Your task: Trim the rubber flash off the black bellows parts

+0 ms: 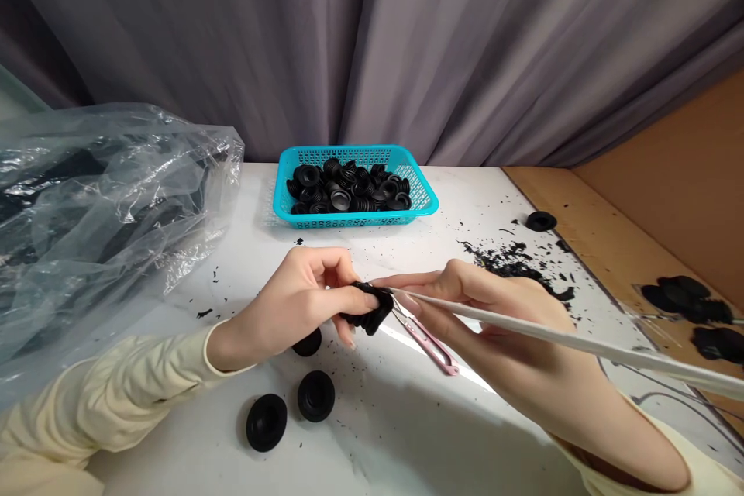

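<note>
My left hand (pixel 302 298) grips a ribbed black rubber part (pixel 372 315) between thumb and fingers, near the middle of the view. Close against its right side, my right hand (pixel 494 318) has its fingers pinched together. What they hold is mostly hidden; a thin metal tip shows by the part. Small scissors with pink handles (pixel 433 345) lie just below the right fingers, and I cannot tell whether they are held. Black round parts (pixel 266 422) (pixel 316 395) rest on the white table below my left hand, with another partly hidden behind it.
A blue basket (pixel 428 201) holds several black ribbed parts. Clear plastic bagging (pixel 116 209) covers the left side. Black scraps (pixel 517 263) and a round part (pixel 540 221) lie at right. A pale cord (pixel 558 335) crosses over my right hand.
</note>
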A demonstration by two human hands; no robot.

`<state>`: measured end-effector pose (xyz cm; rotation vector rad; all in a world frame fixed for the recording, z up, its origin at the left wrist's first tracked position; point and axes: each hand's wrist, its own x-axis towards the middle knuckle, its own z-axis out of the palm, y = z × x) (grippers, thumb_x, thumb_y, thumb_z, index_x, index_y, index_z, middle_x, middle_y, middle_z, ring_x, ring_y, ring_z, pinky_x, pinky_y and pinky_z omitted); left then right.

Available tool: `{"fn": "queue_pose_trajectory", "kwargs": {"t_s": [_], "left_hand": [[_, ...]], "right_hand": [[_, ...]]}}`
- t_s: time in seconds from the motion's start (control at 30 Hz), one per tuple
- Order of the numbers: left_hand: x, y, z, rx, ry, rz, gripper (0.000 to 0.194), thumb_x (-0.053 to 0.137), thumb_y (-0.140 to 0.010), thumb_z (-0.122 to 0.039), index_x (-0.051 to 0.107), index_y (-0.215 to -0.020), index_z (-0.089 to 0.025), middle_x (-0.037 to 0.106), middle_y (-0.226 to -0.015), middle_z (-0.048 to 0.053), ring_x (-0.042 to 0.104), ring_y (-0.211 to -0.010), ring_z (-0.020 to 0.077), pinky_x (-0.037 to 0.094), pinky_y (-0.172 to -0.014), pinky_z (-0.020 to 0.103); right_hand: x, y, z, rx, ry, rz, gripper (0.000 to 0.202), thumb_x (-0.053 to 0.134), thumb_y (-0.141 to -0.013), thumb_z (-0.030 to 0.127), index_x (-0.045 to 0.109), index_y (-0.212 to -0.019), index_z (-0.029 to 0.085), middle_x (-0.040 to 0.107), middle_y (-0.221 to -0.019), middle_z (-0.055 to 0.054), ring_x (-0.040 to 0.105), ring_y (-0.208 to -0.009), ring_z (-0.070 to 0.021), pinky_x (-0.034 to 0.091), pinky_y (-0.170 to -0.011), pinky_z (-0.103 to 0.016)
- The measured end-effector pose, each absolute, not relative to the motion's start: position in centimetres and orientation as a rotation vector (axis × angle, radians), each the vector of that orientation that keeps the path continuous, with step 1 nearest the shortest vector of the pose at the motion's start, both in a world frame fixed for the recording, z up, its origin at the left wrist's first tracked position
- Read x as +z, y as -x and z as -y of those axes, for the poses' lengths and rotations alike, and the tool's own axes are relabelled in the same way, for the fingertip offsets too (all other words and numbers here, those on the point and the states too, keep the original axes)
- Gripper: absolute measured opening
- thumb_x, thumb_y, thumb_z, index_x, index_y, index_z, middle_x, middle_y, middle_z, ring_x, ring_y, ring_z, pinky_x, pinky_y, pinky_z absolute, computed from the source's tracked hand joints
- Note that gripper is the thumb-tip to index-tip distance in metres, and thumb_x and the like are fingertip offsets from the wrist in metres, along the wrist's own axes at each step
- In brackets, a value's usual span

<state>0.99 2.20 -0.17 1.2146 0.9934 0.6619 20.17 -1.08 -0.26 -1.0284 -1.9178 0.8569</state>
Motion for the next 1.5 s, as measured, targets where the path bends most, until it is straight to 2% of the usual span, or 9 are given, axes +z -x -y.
{"fn": "queue_pose_trajectory", "kwargs": {"t_s": [0.2,0.33,0.57,0.8,0.93,1.07,1.23,1.37,1.5], "left_hand": [[-0.40,-1.11,-2.13,0.667,-1.245,-0.988,0.024,0.066,-0.071,-0.014,0.048,-0.055,-0.014,0.058,-0.053,-0.004,0.057,-0.040,0.0064,0.043,-0.039,0.014],[-0.42,-1.12,-1.91,0.682,-1.257,-0.979,0.027,0.066,-0.069,-0.012,0.045,-0.053,-0.014,0.056,-0.052,-0.006,0.056,-0.037,0.0063,0.042,-0.037,0.014],[-0.37,-1.20,-1.76,0.668,-1.274,-1.020,0.027,0.067,-0.069,-0.013,0.045,-0.053,-0.014,0.054,-0.053,-0.005,0.056,-0.039,0.0072,0.042,-0.036,0.015],[-0.38,-1.15,-1.72,0.684,-1.284,-1.029,0.027,0.067,-0.069,-0.012,0.046,-0.052,-0.013,0.053,-0.054,-0.006,0.057,-0.039,0.0068,0.043,-0.037,0.015],[-0.45,-1.15,-1.84,0.685,-1.302,-1.035,0.025,0.068,-0.069,-0.012,0.049,-0.052,-0.013,0.054,-0.054,-0.006,0.058,-0.040,0.0066,0.044,-0.039,0.015],[-0.44,-1.23,-1.94,0.683,-1.311,-1.048,0.025,0.068,-0.069,-0.012,0.050,-0.052,-0.013,0.055,-0.054,-0.005,0.058,-0.040,0.0065,0.044,-0.040,0.015],[-0.39,-1.23,-1.89,0.690,-1.312,-1.050,0.025,0.069,-0.069,-0.012,0.051,-0.051,-0.013,0.056,-0.054,-0.005,0.058,-0.040,0.0064,0.042,-0.040,0.015],[-0.38,-1.22,-1.88,0.684,-1.307,-1.057,0.024,0.069,-0.068,-0.012,0.052,-0.051,-0.013,0.057,-0.055,-0.005,0.058,-0.040,0.0064,0.042,-0.040,0.015],[-0.49,-1.31,-1.92,0.680,-1.309,-1.066,0.023,0.069,-0.068,-0.011,0.052,-0.052,-0.013,0.056,-0.056,-0.005,0.059,-0.041,0.0064,0.042,-0.040,0.015]], "right_hand": [[-0.42,-20.24,0.82,0.862,1.041,1.852,0.025,0.056,-0.091,0.018,0.048,-0.068,0.022,0.073,-0.093,0.000,0.069,-0.076,-0.0151,0.048,-0.056,-0.022],[-0.29,-20.60,0.73,0.995,1.005,1.768,0.027,0.059,-0.091,0.023,0.049,-0.065,0.021,0.073,-0.099,-0.002,0.070,-0.086,-0.0196,0.051,-0.064,-0.025],[0.00,-20.37,0.64,1.145,0.965,1.748,0.028,0.059,-0.090,0.023,0.050,-0.064,0.021,0.073,-0.098,-0.003,0.071,-0.080,-0.0186,0.052,-0.064,-0.024],[-0.04,-20.27,0.66,1.109,1.008,1.769,0.030,0.060,-0.089,0.027,0.051,-0.061,0.021,0.074,-0.091,-0.005,0.070,-0.083,-0.0216,0.053,-0.061,-0.025],[-0.28,-20.32,0.68,1.070,1.004,1.788,0.027,0.059,-0.090,0.024,0.051,-0.064,0.021,0.074,-0.095,-0.003,0.070,-0.079,-0.0184,0.052,-0.060,-0.024],[-0.41,-20.35,0.69,1.030,1.020,1.808,0.022,0.058,-0.090,0.024,0.055,-0.069,0.021,0.074,-0.089,-0.003,0.068,-0.065,-0.0163,0.050,-0.053,-0.025],[-0.08,-20.21,0.71,1.077,1.025,1.777,0.029,0.059,-0.090,0.027,0.051,-0.062,0.021,0.074,-0.091,-0.004,0.070,-0.075,-0.0195,0.051,-0.058,-0.026],[0.03,-20.26,0.71,1.052,1.051,1.806,0.027,0.059,-0.090,0.028,0.053,-0.064,0.021,0.074,-0.091,-0.005,0.067,-0.063,-0.0173,0.050,-0.053,-0.027],[-0.22,-20.25,0.81,1.015,1.053,1.840,0.023,0.057,-0.090,0.025,0.055,-0.067,0.021,0.074,-0.087,-0.003,0.067,-0.063,-0.0165,0.050,-0.053,-0.026]]}}
